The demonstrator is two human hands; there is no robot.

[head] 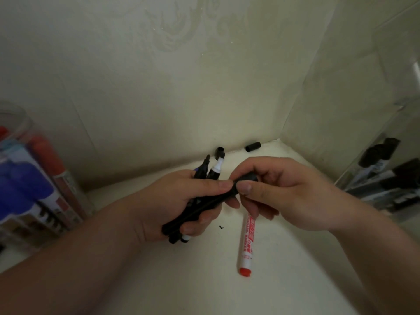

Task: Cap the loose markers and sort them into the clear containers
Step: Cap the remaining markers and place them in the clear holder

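Observation:
My left hand (181,201) grips a bundle of black markers (200,210); two bare tips stick up past its fingers. My right hand (284,192) pinches a black cap (246,178) at the end of one marker in the bundle, thumb against thumb. A white marker with red print (246,242) lies on the white surface below my right hand, its red end nearest me. Two loose black caps sit by the wall: one cap (220,151) upright, the other cap (252,146) on its side in the corner.
A clear container (13,119) at the left holds blue and red markers. Another clear container (372,142) at the right holds black markers. Walls close off the back and right of the white surface (193,280). A small black speck (221,227) lies near my left hand.

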